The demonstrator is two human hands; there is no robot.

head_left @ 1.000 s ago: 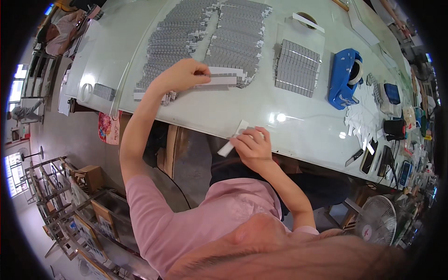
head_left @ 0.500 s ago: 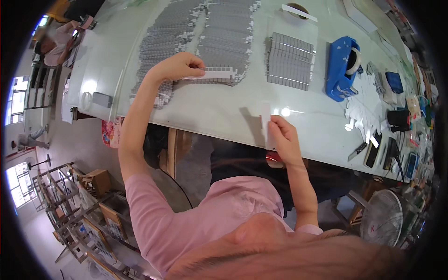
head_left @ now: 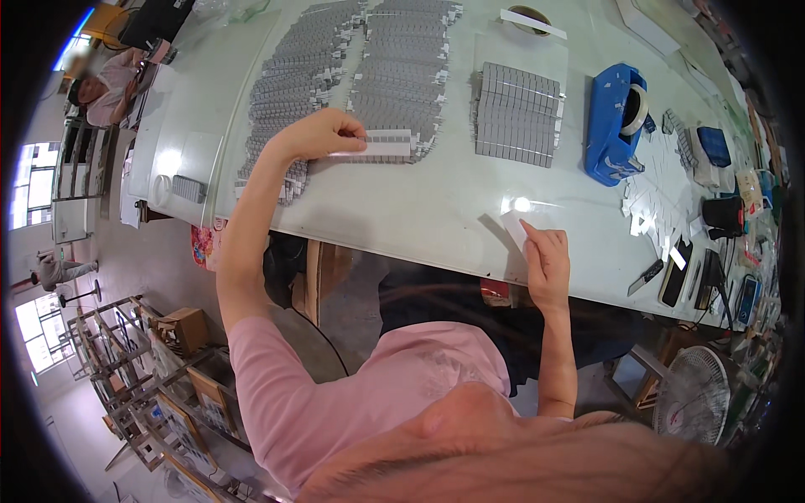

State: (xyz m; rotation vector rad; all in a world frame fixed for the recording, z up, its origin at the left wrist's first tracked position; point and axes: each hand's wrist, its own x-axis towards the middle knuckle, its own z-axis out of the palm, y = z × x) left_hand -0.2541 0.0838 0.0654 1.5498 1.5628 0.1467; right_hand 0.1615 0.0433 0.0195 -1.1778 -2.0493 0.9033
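Observation:
My left hand (head_left: 320, 134) pinches the left end of a pale strip with a row of grey segments (head_left: 389, 142). That strip lies over the near end of a long overlapping row of grey segmented strips (head_left: 398, 67); a second such row (head_left: 293, 84) runs to its left, partly under my wrist. Close to the table's front edge, my right hand (head_left: 547, 261) holds a plain white strip (head_left: 514, 226) between thumb and fingers, tilted up to the left and raised off the tabletop.
A neat stack of grey segmented strips (head_left: 518, 113) lies right of the rows. Beyond it stands a blue tape dispenser (head_left: 610, 126), with white scraps (head_left: 656, 197) and a cutter knife (head_left: 646, 277) further right. Another strip lies across a tape roll (head_left: 530, 21). A person (head_left: 109, 92) sits at far left.
My right hand has moved right with its white strip, which now tilts left. The strip in my left hand has shifted slightly left and down, lying on the row.

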